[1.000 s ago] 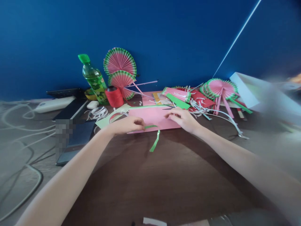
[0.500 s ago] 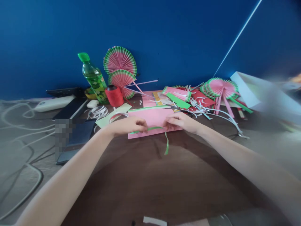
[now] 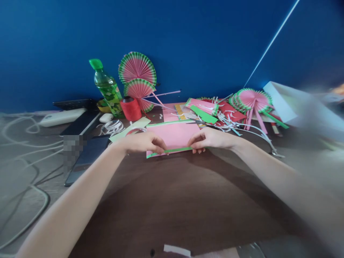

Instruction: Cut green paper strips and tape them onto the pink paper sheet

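A sheet of pink paper (image 3: pixel 177 135) lies on the dark table, with a green band along its far edge. Along its near edge runs a narrow green paper strip (image 3: pixel 178 149), stretched between my two hands. My left hand (image 3: pixel 152 142) is closed at the strip's left part, thumb and fingers pinched on the near edge. On the right side, my right hand (image 3: pixel 202 139) pinches the strip close to its right end. Whether the fingers also grip the pink sheet beneath is hidden.
Behind the sheet are a red thread spool (image 3: pixel 130 109), a green bottle (image 3: pixel 106 86) and folded pink paper fans (image 3: pixel 137 68). White paper shreds (image 3: pixel 228 122), more fans (image 3: pixel 254 100) and a white box (image 3: pixel 281 102) stand at right. A dark phone (image 3: pixel 87 157) and cables are at left.
The green strip, curled with its loose end hanging toward me before, now lies straight along the near edge. My right hand has taken hold of its right end.
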`<state>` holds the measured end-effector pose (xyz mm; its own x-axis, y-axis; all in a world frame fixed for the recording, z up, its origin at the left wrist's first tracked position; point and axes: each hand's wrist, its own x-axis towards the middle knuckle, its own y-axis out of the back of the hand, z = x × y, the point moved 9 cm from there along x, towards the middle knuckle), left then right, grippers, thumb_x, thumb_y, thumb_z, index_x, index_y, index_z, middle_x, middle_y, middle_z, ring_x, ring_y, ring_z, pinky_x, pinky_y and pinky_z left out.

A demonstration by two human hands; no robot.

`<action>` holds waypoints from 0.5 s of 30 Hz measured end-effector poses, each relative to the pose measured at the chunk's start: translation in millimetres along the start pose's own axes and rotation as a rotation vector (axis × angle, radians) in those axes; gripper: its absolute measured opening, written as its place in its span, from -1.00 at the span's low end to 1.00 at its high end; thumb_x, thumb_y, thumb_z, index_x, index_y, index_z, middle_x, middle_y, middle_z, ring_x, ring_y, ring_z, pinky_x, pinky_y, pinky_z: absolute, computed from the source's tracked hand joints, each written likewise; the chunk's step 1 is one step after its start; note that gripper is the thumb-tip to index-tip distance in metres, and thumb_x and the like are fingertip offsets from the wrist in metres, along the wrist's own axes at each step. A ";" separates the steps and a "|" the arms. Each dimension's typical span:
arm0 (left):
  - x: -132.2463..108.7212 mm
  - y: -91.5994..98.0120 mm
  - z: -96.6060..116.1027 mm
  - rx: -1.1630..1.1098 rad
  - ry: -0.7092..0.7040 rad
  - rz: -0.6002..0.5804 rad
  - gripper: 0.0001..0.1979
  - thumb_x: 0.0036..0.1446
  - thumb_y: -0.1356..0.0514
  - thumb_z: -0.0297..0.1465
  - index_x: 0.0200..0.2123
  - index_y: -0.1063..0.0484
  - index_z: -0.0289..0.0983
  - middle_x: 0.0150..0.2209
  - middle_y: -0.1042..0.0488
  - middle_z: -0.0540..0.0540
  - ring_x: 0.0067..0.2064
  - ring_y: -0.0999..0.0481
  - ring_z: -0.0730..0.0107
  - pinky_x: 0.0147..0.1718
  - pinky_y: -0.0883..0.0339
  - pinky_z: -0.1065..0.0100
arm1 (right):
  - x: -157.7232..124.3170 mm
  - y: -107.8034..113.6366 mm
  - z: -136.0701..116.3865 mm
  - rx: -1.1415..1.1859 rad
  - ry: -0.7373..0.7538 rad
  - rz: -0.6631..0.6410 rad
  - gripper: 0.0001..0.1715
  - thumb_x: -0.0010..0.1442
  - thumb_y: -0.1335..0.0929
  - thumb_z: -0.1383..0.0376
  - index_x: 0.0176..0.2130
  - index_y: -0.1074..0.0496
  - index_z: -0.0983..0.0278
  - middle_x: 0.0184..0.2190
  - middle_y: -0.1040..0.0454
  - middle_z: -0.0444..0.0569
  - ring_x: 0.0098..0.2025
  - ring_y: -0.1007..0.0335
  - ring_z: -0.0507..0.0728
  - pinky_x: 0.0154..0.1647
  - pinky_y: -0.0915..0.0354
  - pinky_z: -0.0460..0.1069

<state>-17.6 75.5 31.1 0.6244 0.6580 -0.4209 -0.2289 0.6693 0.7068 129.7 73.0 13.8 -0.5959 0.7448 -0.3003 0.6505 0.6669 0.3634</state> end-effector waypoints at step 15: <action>3.4 10.1 -22.9 -0.062 0.022 0.030 -0.43 -0.07 -0.18 -0.29 0.09 -0.28 -0.14 -0.26 -0.53 0.03 -0.24 -0.46 0.43 -0.25 -0.23 0.48 | -6.5 28.6 19.4 0.179 -0.137 0.069 -0.62 -0.20 -0.49 0.19 -0.41 -0.36 0.35 -0.57 -0.51 -0.05 -0.60 -0.37 -0.02 -0.56 -0.25 -0.11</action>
<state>-34.9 92.4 23.8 0.5998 0.6853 -0.4131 -0.2934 0.6686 0.6833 161.3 87.6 9.0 -0.4858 0.7766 -0.4011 0.7680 0.5984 0.2283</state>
